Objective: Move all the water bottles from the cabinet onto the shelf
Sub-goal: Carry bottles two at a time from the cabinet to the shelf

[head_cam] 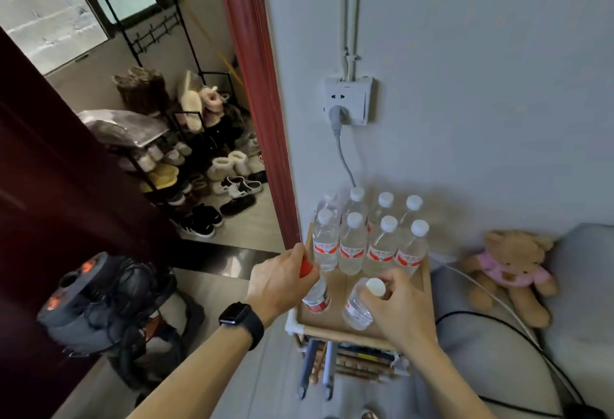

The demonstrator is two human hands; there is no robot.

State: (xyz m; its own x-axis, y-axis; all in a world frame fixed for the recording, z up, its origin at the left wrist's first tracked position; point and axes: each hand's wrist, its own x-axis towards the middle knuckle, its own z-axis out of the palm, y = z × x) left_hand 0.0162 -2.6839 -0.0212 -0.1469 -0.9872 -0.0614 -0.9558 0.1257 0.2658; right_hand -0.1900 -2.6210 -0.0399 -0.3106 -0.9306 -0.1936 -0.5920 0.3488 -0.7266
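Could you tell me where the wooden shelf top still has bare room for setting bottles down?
Bare wood shows on the shelf top between the left bottle, gripped by the left hand, and the right bottle, gripped by the right hand, just in front of the standing bottles. The back half is crowded: eight stand close together.

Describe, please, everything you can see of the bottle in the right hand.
The bottle is clear plastic with a white cap. The right hand grips its neck just below the cap, fingers curled round it. It leans a little, low over the front of the wooden shelf, before two rows of like bottles. Whether its base rests on the shelf cannot be told.
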